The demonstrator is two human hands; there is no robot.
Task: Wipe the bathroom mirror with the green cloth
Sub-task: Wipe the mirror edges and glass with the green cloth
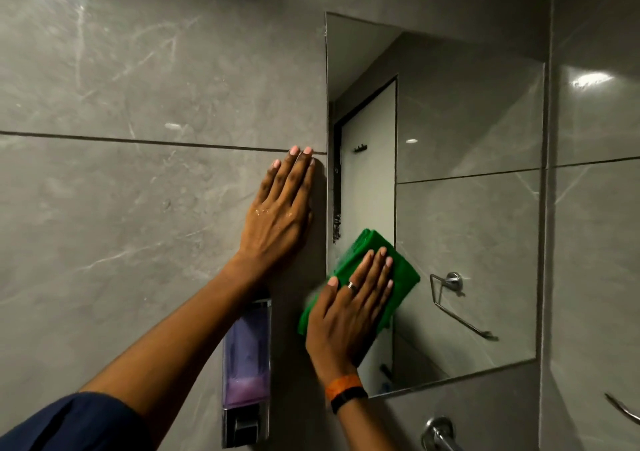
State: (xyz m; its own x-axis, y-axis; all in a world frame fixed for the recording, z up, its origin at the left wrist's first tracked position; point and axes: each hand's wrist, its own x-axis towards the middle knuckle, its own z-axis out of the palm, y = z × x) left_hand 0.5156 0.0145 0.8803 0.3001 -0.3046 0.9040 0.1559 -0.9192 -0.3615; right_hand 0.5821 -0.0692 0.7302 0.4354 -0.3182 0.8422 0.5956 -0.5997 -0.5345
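A frameless rectangular mirror point(467, 173) hangs on the grey tiled wall. A folded green cloth point(398, 277) lies flat against its lower left corner, partly overlapping the mirror's left edge. My right hand point(349, 312) presses on the cloth with fingers spread flat; it wears a ring and an orange and black wristband. My left hand point(280, 215) rests flat on the wall tile just left of the mirror's edge, fingers together and pointing up, holding nothing.
A wall-mounted soap dispenser point(246, 374) with purple liquid sits below my left forearm. A chrome tap point(438, 433) sticks out under the mirror. The mirror reflects a towel ring and a white door. A chrome bar point(623, 410) shows at the right edge.
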